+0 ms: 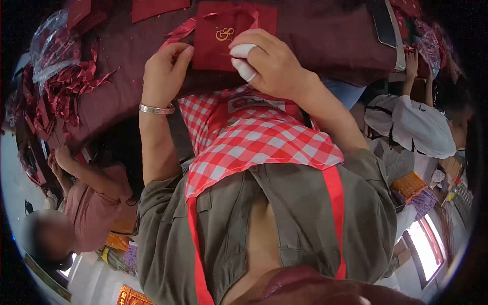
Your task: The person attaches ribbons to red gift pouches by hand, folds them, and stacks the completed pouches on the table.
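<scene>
A dark red square folder or pouch [216,51] with gold lettering lies at the table's near edge. Glossy red ribbon [181,31] crosses its upper part and trails off to the left. My left hand [166,71], a silver bangle on its wrist, is closed on the ribbon beside the folder's left edge. Over the right side of the folder my right hand [277,63] is curled shut, with white covers [243,51] on two fingers. Ribbon also runs down behind its knuckles, but what its fingertips hold is hidden.
Loose red ribbons [66,94] and clear plastic wrap [53,48] lie piled at the table's left. A phone [382,23] rests at the right. More red folders [157,9] are at the far side. Other people sit at left [96,208] and right [419,127].
</scene>
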{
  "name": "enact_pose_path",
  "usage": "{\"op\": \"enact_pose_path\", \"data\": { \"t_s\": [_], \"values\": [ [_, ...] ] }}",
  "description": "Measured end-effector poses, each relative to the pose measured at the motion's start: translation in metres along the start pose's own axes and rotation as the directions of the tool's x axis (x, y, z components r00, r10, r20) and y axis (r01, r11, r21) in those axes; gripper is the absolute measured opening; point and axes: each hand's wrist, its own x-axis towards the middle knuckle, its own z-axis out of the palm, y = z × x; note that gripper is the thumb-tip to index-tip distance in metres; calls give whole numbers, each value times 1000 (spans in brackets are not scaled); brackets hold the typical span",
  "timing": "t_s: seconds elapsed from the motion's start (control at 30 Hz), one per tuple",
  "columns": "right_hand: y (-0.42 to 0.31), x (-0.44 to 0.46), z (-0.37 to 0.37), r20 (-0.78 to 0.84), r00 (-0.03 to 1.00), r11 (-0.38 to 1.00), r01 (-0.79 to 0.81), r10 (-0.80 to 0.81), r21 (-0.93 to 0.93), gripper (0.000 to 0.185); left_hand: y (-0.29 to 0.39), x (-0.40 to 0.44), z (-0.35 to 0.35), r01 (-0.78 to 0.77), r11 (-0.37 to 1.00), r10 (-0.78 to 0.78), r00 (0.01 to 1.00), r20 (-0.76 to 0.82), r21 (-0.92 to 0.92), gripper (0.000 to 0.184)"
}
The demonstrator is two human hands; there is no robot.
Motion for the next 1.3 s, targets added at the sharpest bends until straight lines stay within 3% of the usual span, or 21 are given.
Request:
{"op": "enact_pose_path", "data": {
  "t_s": [0.17,0.3,0.4,0.5,0.57,0.63,0.7,0.77,0.9,1.03,1.3],
  "values": [
    [8,3,33,2,975,972,-222,223,75,14,5,-4,14,5,931,17,998,56,-365,26],
    [10,0,32,-13,945,940,-325,328,108,18,9,-9,20,75,896,-54,997,61,-438,31],
    [12,1,33,-61,973,975,-222,223,32,18,-1,-6,22,79,912,-31,992,124,-403,29],
    [14,0,34,-70,966,966,-244,250,85,16,-10,-6,24,58,898,-11,994,110,-436,23],
    [11,0,31,-61,963,961,-257,264,96,15,-7,-5,20,145,808,-5,971,239,-571,19],
    [10,0,29,-51,959,956,-273,280,106,14,0,-6,16,127,783,14,975,221,-609,18],
    [11,0,26,-21,981,980,-192,194,55,11,-1,-7,16,107,756,33,979,201,-645,18],
    [11,1,25,14,983,982,-186,185,29,11,-7,-6,18,202,662,-50,973,226,-721,20],
    [7,2,25,97,975,979,-201,202,-21,11,-4,-7,17,174,675,-19,975,219,-717,21],
    [7,1,28,63,984,986,-167,169,-29,11,-7,-8,17,164,699,-11,976,219,-696,23],
    [5,2,32,152,964,968,-193,217,-159,12,-2,-9,19,130,731,-21,986,168,-670,20]
  ]
}}
